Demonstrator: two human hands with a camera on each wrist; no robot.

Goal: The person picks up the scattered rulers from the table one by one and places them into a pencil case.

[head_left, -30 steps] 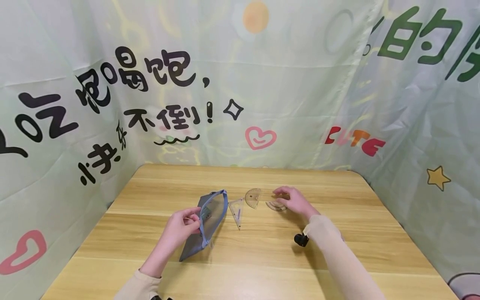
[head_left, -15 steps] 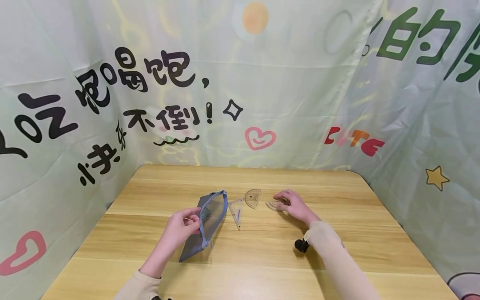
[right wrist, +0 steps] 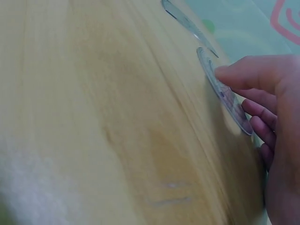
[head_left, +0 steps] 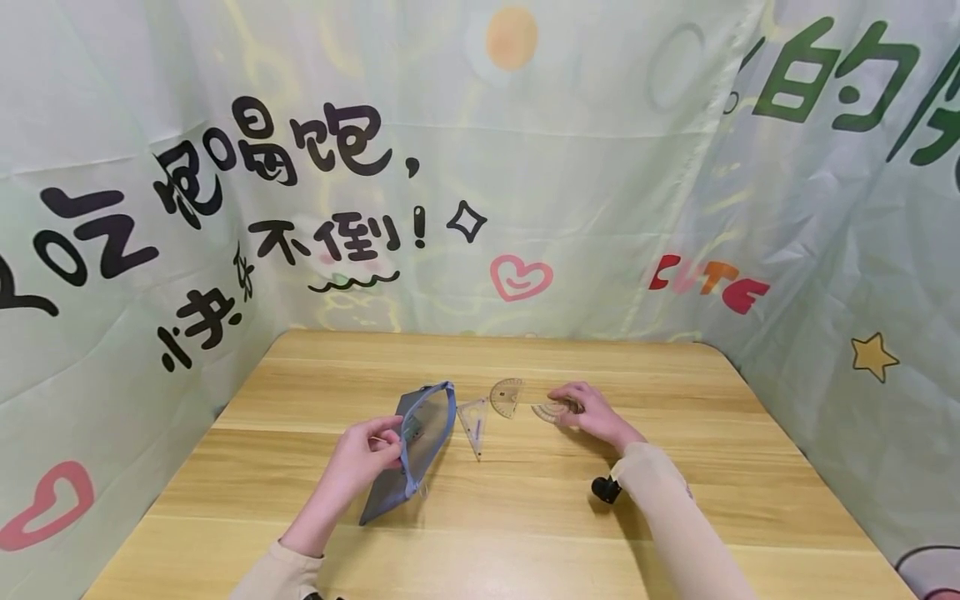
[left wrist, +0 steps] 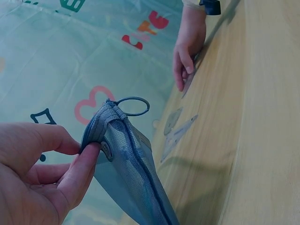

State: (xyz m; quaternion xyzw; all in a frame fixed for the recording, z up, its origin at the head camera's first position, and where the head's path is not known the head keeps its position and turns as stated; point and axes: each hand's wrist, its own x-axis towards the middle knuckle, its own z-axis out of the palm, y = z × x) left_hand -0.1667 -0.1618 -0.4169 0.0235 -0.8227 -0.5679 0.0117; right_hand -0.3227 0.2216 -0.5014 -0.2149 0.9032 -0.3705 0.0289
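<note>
My left hand [head_left: 363,452] pinches the rim of a blue-grey zip pouch [head_left: 384,497] between thumb and fingers. The pouch leans with its zipped mouth spread open, and something greenish shows inside. In the left wrist view, a ring pull hangs at the zip end of the pouch [left wrist: 133,154]. At the right, my right hand [head_left: 597,417] pinches a clear half-round protractor [head_left: 550,412], thumb on one face and fingers behind it. In the right wrist view this protractor [right wrist: 225,96] is tilted close over the table, partly hidden by the hand.
A second clear protractor [head_left: 506,398] lies on the wooden table [head_left: 525,533] between the pouch and my right hand. Beside the pouch's mouth is a clear triangular set square [head_left: 474,429]. Printed cloth curtains [head_left: 585,208] stand along the table's back and sides.
My right hand has shifted slightly right and nearer me, its fingers closing at the protractor's edge. The left hand and the pouch have stayed in place.
</note>
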